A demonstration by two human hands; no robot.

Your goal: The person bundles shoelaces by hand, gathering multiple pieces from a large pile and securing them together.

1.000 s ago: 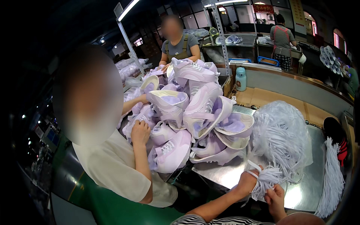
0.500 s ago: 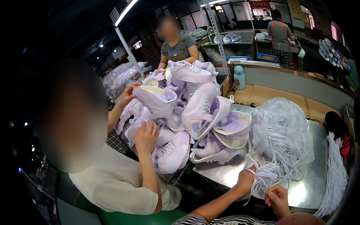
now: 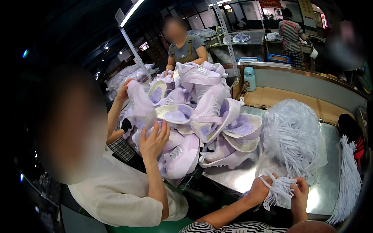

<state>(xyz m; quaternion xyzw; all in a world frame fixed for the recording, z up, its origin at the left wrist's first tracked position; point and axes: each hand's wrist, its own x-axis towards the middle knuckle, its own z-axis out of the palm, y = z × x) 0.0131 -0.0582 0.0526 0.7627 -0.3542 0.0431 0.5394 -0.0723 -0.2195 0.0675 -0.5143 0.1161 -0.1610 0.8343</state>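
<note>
A bunch of white shoelaces is gripped in my left hand, its loops and ends spilling out over the fingers. My right hand pinches laces at the right side of this bunch, its fingertips closed. Just beyond my hands a clear plastic bag holds many more white laces and lies on the metal tabletop. To the left of the bag is a tall heap of pale lilac shoe uppers.
A co-worker at left handles a lilac upper with both hands. Another person stands behind the heap. A long hank of white laces lies at the right edge near a black and red object. A light blue bottle stands behind.
My left hand has shifted slightly right with the laces, now apart from the bag. My right hand has risen to the bunch. The co-worker at left has lifted and tilted an upper.
</note>
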